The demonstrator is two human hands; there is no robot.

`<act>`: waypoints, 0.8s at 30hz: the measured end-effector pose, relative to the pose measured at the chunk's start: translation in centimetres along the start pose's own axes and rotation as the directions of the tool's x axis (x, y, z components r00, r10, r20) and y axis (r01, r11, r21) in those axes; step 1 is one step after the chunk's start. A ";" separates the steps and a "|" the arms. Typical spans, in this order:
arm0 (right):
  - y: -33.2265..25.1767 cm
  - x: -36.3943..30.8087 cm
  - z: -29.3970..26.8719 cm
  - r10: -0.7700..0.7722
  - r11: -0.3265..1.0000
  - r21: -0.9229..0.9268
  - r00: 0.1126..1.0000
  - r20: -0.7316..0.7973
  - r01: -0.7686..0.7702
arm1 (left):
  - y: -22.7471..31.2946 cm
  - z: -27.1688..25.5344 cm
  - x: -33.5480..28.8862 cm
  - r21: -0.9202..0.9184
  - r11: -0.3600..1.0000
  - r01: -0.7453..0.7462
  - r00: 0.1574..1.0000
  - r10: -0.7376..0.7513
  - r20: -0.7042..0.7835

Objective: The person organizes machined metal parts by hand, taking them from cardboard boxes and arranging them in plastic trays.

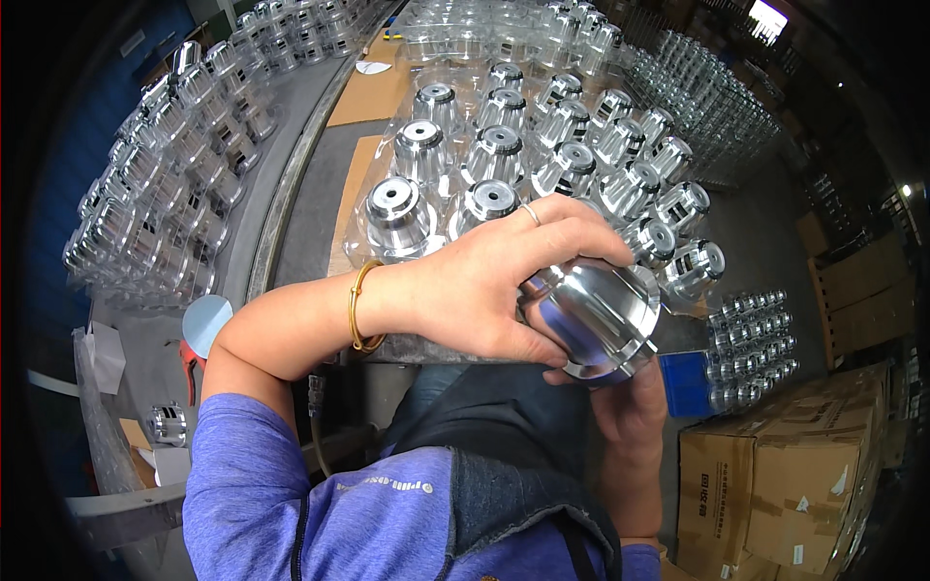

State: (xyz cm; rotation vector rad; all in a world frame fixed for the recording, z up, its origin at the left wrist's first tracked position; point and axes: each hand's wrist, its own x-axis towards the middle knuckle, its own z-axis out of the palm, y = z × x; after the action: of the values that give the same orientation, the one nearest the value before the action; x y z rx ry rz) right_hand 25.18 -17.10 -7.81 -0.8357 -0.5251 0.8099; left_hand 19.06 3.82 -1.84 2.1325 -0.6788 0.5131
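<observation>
A shiny, polished metal cup-shaped part (603, 318) with a flanged rim is tilted on its side in front of my body. My left hand (489, 281) grips it from the left, fingers over the top and thumb along the lower side. From below, my right hand (628, 412) supports the part's lower end; its fingers are mostly hidden behind the metal. Just beyond my hands, a clear plastic tray (360, 232) bears rows of similar metal parts, such as one cup-shaped part (397, 215) standing upright nearest my left wrist.
Stacked trays of metal parts (160, 184) stand at the left, with more stacks (712, 107) at the far right. Cardboard boxes (775, 484) and a blue bin (684, 382) are at the lower right. A red-handled tool (189, 368) lies left, beside a pale blue disc (205, 321).
</observation>
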 end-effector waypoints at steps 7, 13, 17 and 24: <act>0.2 0.0 -0.8 -0.019 0.998 -0.055 0.999 0.036 0.021 | 0.3 -0.1 0.0 -0.005 1.000 0.001 1.000 -0.001 0.028; -0.2 0.2 0.8 -0.150 0.963 -0.230 0.988 -0.037 0.138 | 0.1 -0.2 0.0 -0.052 0.998 0.042 0.997 -0.038 0.066; 0.0 0.2 1.1 -0.257 0.909 -0.337 0.966 0.011 0.246 | 0.1 -0.1 -0.3 -0.177 0.973 0.148 0.986 -0.131 0.104; 0.7 0.8 0.3 -0.518 0.576 -0.596 0.814 0.264 0.560 | -0.3 0.0 -0.3 -0.360 0.913 0.191 0.981 -0.168 0.096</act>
State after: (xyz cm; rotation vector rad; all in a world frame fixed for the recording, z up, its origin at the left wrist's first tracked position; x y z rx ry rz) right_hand 25.11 -16.06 -8.13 -1.2060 -1.0998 0.0413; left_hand 19.04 4.09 -2.18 1.8363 -0.5562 0.1975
